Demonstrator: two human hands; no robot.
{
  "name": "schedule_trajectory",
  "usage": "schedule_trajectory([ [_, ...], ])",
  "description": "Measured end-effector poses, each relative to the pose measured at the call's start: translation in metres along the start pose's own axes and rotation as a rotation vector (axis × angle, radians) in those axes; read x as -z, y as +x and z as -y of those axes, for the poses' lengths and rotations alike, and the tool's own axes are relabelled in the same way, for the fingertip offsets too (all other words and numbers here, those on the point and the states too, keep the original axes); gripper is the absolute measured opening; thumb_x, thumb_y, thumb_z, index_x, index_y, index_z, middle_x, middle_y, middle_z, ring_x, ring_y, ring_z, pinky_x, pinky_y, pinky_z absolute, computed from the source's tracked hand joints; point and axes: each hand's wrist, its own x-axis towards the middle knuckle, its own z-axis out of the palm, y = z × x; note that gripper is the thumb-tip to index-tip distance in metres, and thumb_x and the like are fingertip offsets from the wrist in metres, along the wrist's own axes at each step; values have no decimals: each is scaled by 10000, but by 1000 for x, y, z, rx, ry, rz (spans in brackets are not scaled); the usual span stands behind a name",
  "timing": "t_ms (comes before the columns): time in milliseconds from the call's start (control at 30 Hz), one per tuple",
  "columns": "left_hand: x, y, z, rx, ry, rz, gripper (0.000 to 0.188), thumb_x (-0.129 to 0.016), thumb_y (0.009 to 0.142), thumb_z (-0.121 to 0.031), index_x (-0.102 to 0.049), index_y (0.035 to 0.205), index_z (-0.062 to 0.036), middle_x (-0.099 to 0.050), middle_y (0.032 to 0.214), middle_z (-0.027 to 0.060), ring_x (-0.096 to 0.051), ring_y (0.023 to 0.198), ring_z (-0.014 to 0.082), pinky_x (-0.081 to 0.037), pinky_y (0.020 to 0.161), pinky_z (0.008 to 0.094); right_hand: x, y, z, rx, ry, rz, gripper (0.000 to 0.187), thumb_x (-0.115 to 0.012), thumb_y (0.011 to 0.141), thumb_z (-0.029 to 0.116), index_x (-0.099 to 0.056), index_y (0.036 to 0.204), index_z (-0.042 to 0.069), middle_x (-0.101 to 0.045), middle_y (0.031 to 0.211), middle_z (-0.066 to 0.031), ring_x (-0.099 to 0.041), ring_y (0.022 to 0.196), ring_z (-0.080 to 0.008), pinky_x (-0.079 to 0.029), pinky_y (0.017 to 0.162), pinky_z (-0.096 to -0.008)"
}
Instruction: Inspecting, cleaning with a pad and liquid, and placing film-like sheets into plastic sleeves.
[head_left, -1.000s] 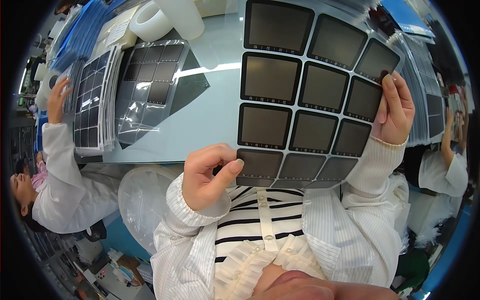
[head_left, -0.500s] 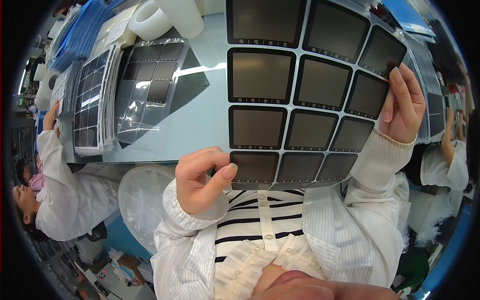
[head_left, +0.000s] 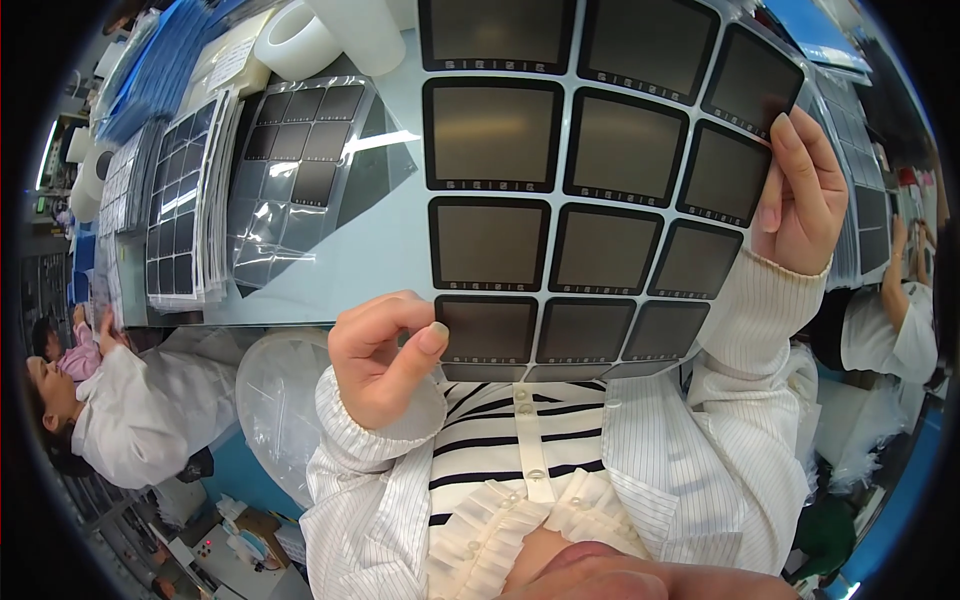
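A large sheet printed with rows of dark, black-framed rectangles (head_left: pixel 602 247) is held up in front of me, tilted over the table edge. My left hand (head_left: pixel 383 358) pinches its lower left edge between thumb and bent fingers. At the right edge, higher up, my right hand (head_left: pixel 803 190) grips it with the thumb in front. Pale gaps separate the rectangles. The sheet's top runs out of the picture, and its bottom bends away above my striped top.
On the pale table (head_left: pixel 330 285) lie a clear sleeve with dark panels (head_left: pixel 300 150), a stack of similar sheets (head_left: pixel 185 205) and blue packets (head_left: pixel 160 70). White rolls (head_left: pixel 298 40) stand behind. A round, clear-lined bin (head_left: pixel 285 415) is below the edge. People sit left (head_left: pixel 135 415) and right (head_left: pixel 885 330).
The sheet and both my hands have shifted slightly left, the left hand a bit more. At the left, the co-worker's arm has drawn back from the stacks.
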Motion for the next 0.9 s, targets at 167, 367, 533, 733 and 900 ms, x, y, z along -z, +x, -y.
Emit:
schedule_trajectory([
  [167, 0, -3, 4, -28, -85, -72, 149, -594, 821, -65, -545, 718, 31, -525, 596, 40, -446, 495, 79, -319, 469, 203, -5, 2, -5, 26, 31, 55, 236, -574, 850, 30, -604, 1073, -38, -663, 929, -154, -469, 392, -63, -334, 373, -134],
  [367, -1, 0, 1, -31, -124, -120, 144, -572, 842, -69, -553, 736, 27, -517, 590, 23, -445, 485, 59, -304, 454, 188, 1, 8, -6, 2, -10, 80, 281, -495, 888, 27, -543, 1153, -51, -662, 760, -91, -411, 392, -36, -445, 627, -112],
  [533, -1, 1, -1, -41, -114, -165, 152, -567, 845, -80, -550, 738, 28, -503, 585, 13, -425, 481, 54, -292, 454, 188, -5, 13, -5, 42, -39, 120, 282, -503, 886, 32, -546, 1153, -47, -664, 771, -94, -416, 398, -34, -446, 625, -109],
  [733, 0, 1, 0, -68, -112, -277, 154, -572, 836, -89, -540, 739, 27, -466, 595, -9, -380, 522, 47, -267, 484, 189, -10, 12, -10, 65, 24, 155, 272, -507, 888, 41, -558, 1141, -43, -670, 826, -101, -417, 400, -30, -391, 479, -115],
  [900, 2, 3, 3, -81, -119, -431, 151, -568, 825, -91, -531, 743, 30, -450, 629, -26, -357, 584, 41, -258, 554, 188, -40, 4, 0, 36, 23, 94, 254, -511, 892, 36, -567, 1129, -36, -669, 860, -106, -432, 415, -34, -354, 437, -122],
])
